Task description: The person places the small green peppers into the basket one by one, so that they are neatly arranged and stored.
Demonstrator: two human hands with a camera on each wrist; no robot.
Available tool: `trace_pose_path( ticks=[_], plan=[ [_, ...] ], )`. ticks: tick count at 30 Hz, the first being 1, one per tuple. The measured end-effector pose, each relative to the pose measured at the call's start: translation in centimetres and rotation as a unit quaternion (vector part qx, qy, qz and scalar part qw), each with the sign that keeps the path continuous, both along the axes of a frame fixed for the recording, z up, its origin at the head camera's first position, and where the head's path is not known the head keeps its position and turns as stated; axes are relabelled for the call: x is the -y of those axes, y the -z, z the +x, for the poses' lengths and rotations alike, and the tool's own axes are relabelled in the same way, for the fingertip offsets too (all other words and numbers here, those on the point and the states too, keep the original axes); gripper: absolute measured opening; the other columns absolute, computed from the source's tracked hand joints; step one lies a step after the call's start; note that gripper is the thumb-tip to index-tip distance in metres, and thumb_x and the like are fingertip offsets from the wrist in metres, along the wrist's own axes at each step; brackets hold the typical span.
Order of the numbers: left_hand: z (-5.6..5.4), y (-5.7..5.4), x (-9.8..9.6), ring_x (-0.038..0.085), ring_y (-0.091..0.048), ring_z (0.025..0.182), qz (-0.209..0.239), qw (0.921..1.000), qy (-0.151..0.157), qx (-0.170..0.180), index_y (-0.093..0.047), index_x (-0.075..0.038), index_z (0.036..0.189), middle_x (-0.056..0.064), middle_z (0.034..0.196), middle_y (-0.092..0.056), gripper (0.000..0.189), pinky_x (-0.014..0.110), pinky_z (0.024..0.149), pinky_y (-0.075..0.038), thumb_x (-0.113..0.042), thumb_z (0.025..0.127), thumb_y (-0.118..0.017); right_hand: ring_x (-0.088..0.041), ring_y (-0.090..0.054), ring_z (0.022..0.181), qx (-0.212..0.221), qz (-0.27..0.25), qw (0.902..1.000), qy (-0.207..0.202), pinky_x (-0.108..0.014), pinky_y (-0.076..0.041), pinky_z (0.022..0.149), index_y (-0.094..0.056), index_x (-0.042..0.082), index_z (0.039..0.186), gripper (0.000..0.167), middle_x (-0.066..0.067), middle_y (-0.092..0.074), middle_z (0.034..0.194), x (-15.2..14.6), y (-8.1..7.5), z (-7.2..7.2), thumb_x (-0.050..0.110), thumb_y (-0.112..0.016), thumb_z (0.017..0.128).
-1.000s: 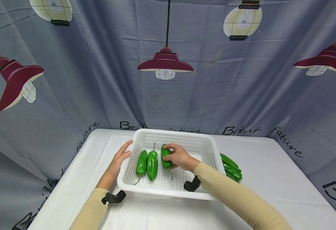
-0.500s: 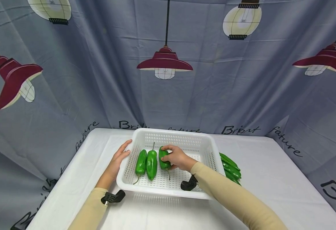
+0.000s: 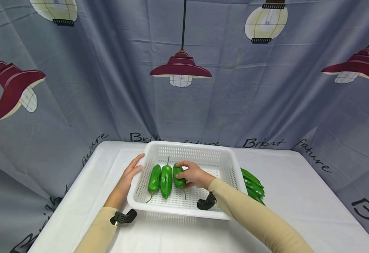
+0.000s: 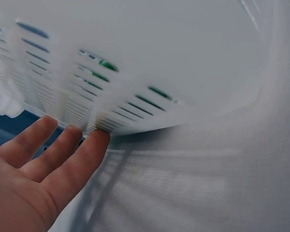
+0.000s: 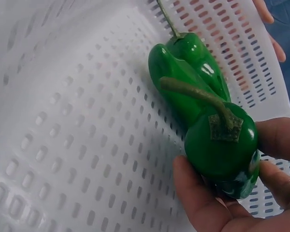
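Note:
A white perforated plastic basket rests on the white-covered table. Inside it, towards the left side, two glossy green peppers lie side by side: the left pepper has its stem towards the front, the other pepper its stem towards the back. My right hand holds a third green pepper just right of these, between thumb and fingers, stem towards the front. In the left wrist view, my left hand touches the basket's outer wall with extended fingers; in the head view it is at the left rim.
Several more green peppers lie on the table against the basket's right side, partly hidden by it and the right sleeve. Black wrist cameras sit on both wrists. A grey-blue curtain printed with lamps hangs behind the table.
My right hand has moved the third pepper a little left and towards the front, nearer the two lying peppers. The left hand stays at the basket's side.

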State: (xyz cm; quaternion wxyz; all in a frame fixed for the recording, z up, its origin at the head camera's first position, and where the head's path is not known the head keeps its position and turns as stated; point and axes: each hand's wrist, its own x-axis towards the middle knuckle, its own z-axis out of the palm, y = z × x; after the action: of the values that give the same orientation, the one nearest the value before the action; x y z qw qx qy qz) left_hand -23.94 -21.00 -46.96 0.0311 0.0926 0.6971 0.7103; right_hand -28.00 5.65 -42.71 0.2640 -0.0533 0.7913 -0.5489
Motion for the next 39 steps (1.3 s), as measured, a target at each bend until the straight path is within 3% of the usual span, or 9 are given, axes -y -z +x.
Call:
trace_pose_path(
  ticks=[4, 11, 15, 24, 27, 31, 33, 39],
  plan=[
    [-0.02, 0.07, -0.03, 0.035, -0.038, 0.146, -0.003, 1.0000, -0.002, -0.001, -0.020, -0.016, 0.163, 0.018, 0.168, -0.024, 0.057, 0.018, 0.099, -0.048, -0.022, 0.108, -0.035, -0.026, -0.071, 0.089, 0.009, 0.002, 0.9999, -0.010, -0.045, -0.062, 0.071, -0.052, 0.009, 0.145, 0.053, -0.022, -0.066, 0.118, -0.13, 0.23, -0.01, -0.001, -0.064, 0.094],
    [-0.07, 0.20, 0.07, 0.000, -0.053, 0.127, 0.004, 1.0000, 0.001, -0.003, -0.020, -0.015, 0.163, 0.018, 0.168, -0.024, 0.057, 0.018, 0.099, -0.049, -0.022, 0.108, -0.035, -0.023, -0.071, 0.084, 0.014, 0.001, 0.9997, -0.021, -0.043, -0.063, 0.070, -0.053, 0.008, 0.144, 0.053, -0.016, -0.066, 0.106, -0.23, 0.24, 0.11, -0.005, -0.062, 0.093],
    [-0.11, 0.25, 0.10, -0.009, -0.053, 0.122, 0.007, 1.0000, 0.004, -0.005, -0.019, -0.015, 0.163, 0.017, 0.169, -0.023, 0.057, 0.017, 0.099, -0.048, -0.022, 0.108, -0.035, -0.024, -0.070, 0.087, 0.015, 0.005, 0.9997, -0.019, -0.043, -0.063, 0.071, -0.053, 0.008, 0.143, 0.053, -0.016, -0.064, 0.107, -0.20, 0.17, 0.19, -0.006, -0.062, 0.093],
    [0.00, 0.11, 0.05, -0.005, -0.051, 0.124, 0.001, 1.0000, 0.002, 0.000, -0.020, -0.017, 0.163, 0.015, 0.169, -0.023, 0.057, 0.016, 0.100, -0.047, -0.023, 0.108, -0.036, -0.022, -0.065, 0.083, 0.011, 0.005, 0.9999, -0.005, -0.044, -0.063, 0.068, -0.055, 0.007, 0.141, 0.055, -0.018, -0.064, 0.113, -0.24, 0.45, -0.03, -0.010, -0.063, 0.089],
    [0.00, 0.10, 0.00, 0.006, -0.049, 0.132, -0.002, 1.0000, 0.000, 0.002, -0.021, -0.017, 0.163, 0.015, 0.169, -0.023, 0.057, 0.016, 0.100, -0.047, -0.023, 0.108, -0.036, -0.021, -0.064, 0.082, 0.011, 0.010, 0.9999, -0.004, -0.043, -0.062, 0.067, -0.055, 0.007, 0.141, 0.054, -0.017, -0.064, 0.115, -0.28, 0.57, -0.09, -0.009, -0.063, 0.090],
    [-0.02, 0.13, -0.11, 0.031, -0.039, 0.146, 0.000, 1.0000, 0.003, 0.001, -0.020, -0.017, 0.163, 0.016, 0.170, -0.022, 0.057, 0.017, 0.100, -0.047, -0.023, 0.108, -0.035, -0.020, -0.063, 0.081, 0.015, 0.014, 0.9998, -0.005, -0.041, -0.063, 0.066, -0.055, 0.008, 0.142, 0.052, -0.017, -0.063, 0.116, -0.33, 0.73, -0.10, -0.007, -0.063, 0.092],
    [0.00, 0.14, -0.10, 0.033, -0.037, 0.146, -0.002, 1.0000, 0.002, 0.002, -0.020, -0.017, 0.163, 0.016, 0.169, -0.022, 0.057, 0.017, 0.100, -0.047, -0.023, 0.108, -0.035, -0.020, -0.064, 0.081, 0.018, 0.012, 0.9998, -0.006, -0.041, -0.063, 0.066, -0.055, 0.008, 0.142, 0.052, -0.016, -0.063, 0.115, -0.34, 0.75, -0.10, -0.006, -0.063, 0.092],
    [0.06, 0.15, 0.12, 0.000, -0.053, 0.127, 0.000, 1.0000, 0.002, 0.002, -0.020, -0.016, 0.163, 0.017, 0.168, -0.024, 0.056, 0.018, 0.099, -0.049, -0.022, 0.109, -0.035, -0.021, -0.066, 0.081, 0.024, 0.001, 0.9996, -0.015, -0.040, -0.063, 0.067, -0.053, 0.007, 0.142, 0.053, -0.017, -0.063, 0.115, -0.13, 0.56, -0.04, -0.006, -0.064, 0.091]
  ],
)
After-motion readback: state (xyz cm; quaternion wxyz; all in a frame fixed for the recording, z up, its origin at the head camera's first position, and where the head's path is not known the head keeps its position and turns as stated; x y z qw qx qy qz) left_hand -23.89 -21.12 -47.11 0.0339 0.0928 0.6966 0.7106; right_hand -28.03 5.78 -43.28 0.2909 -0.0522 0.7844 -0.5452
